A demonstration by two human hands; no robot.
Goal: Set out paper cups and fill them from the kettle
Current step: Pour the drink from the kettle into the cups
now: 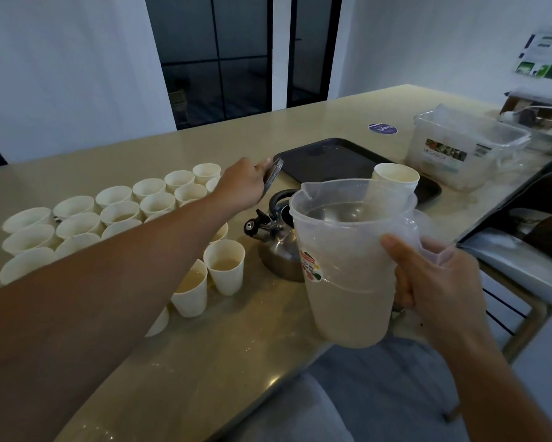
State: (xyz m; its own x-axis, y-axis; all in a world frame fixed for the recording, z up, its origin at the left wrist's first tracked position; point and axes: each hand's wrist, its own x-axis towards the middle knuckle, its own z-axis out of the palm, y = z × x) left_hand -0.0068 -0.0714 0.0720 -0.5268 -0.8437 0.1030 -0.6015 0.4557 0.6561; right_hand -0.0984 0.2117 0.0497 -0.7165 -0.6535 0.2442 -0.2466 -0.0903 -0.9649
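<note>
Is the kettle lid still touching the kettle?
Apart. The head view shows the left hand holding the lid raised clear of the kettle.

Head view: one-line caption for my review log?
Left hand lifts kettle lid off kettle; right hand holds plastic jug beside filled paper cups.

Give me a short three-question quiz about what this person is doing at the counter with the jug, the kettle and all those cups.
1. True or false: the left hand holds the kettle lid lifted off the kettle.
2. What does the right hand grip? A) a paper cup B) the clear plastic jug C) the tray
3. Fill in: one paper cup stands on the dark ____.

Key: 1 true; 2 B; 3 tray.
</note>
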